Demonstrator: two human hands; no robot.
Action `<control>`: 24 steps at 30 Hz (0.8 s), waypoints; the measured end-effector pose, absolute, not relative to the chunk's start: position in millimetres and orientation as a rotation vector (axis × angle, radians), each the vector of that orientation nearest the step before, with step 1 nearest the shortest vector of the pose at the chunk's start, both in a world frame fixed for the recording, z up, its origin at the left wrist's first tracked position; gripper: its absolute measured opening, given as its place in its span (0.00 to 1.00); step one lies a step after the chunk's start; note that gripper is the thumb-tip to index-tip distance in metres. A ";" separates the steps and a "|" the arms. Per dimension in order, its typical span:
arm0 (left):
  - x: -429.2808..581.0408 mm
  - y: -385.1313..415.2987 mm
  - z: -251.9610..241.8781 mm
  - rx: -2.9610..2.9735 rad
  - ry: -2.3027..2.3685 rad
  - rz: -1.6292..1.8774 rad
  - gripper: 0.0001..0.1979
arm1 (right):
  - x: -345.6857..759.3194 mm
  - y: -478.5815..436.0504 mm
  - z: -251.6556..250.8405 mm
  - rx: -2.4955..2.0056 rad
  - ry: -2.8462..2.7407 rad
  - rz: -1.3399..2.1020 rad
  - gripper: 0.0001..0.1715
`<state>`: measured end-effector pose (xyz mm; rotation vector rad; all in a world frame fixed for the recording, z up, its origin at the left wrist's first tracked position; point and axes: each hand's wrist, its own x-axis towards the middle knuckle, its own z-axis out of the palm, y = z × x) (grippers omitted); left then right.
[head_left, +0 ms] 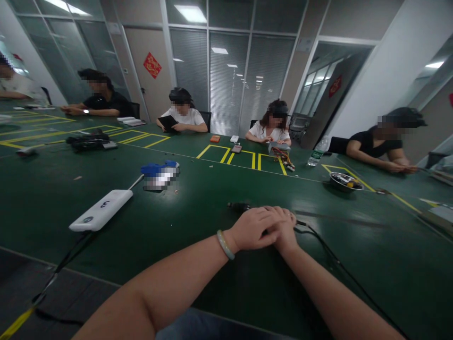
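Note:
My left hand (256, 229), with a pale bracelet on its wrist, lies across the top of my right hand (286, 233). Its fingers look flat over the right hand's back, the thumb reaching below. A black corded tool (239, 207) pokes out past the hands on the left, and its cable (323, 241) comes out on the right. The right hand is over the tool's middle and appears closed round it, though most of its fingers are hidden. What kind of tool it is cannot be seen.
A white power bank (101, 211) is cabled to a phone (161, 179) with blue on it. Farther off are a metal bowl (346, 188) of small items, a water bottle (317, 151), bundled wires (283, 156) and a black bundle (90, 141). Several people sit around the green table (198, 264).

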<state>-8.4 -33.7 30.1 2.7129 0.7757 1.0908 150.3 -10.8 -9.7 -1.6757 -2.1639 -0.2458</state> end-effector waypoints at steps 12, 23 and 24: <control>-19.5 -18.7 23.7 2.526 1.090 1.184 0.20 | 134.3 -106.9 -7.1 -1.553 -2.264 -0.217 0.46; -14.6 -5.1 3.7 2.807 1.273 0.651 0.25 | 259.4 -163.7 -41.5 -1.902 -1.957 -0.256 0.45; -16.6 -5.0 5.3 2.810 1.252 0.630 0.24 | 268.6 -148.8 -37.3 -1.906 -1.956 -0.253 0.45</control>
